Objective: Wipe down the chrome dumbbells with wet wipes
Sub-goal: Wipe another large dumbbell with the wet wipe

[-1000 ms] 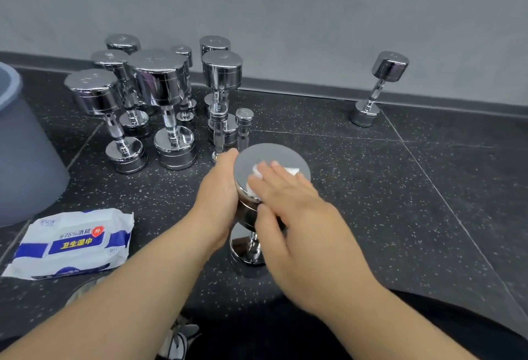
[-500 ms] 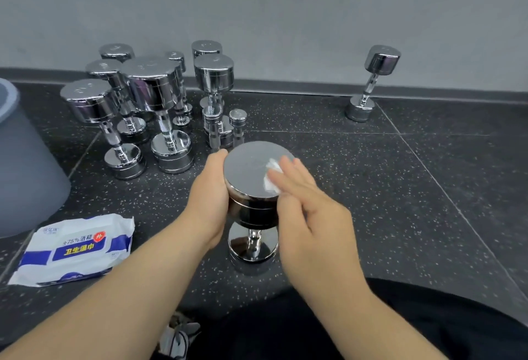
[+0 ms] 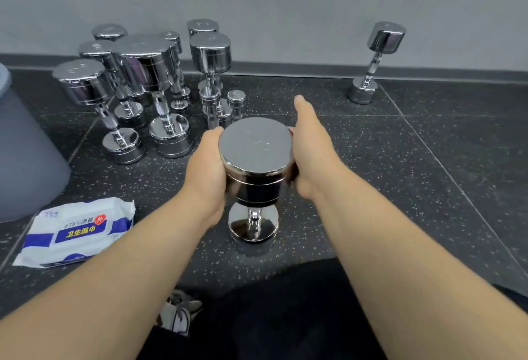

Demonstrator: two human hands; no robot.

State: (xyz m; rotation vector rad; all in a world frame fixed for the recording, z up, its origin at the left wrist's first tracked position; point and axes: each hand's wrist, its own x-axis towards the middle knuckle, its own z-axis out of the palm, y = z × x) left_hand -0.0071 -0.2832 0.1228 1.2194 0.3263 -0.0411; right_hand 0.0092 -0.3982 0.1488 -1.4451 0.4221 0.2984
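A chrome dumbbell stands upright on the dark speckled floor right in front of me. My left hand grips the left side of its top head. My right hand wraps the right side of that head, with one finger pointing straight ahead. The white wet wipe is hidden between the right hand and the metal. The flat top face is uncovered. A white and blue pack of wet wipes lies on the floor to the left of my left forearm.
Several more chrome dumbbells stand upright in a cluster at the back left by the wall. A single one stands at the back right. A grey bin is at the far left edge. My dark-clothed knees are at the bottom.
My right hand has slid off the top face, where it rubbed the wipe, down to the right side of the head. The wipe has gone out of sight. The left hand's grip stays.
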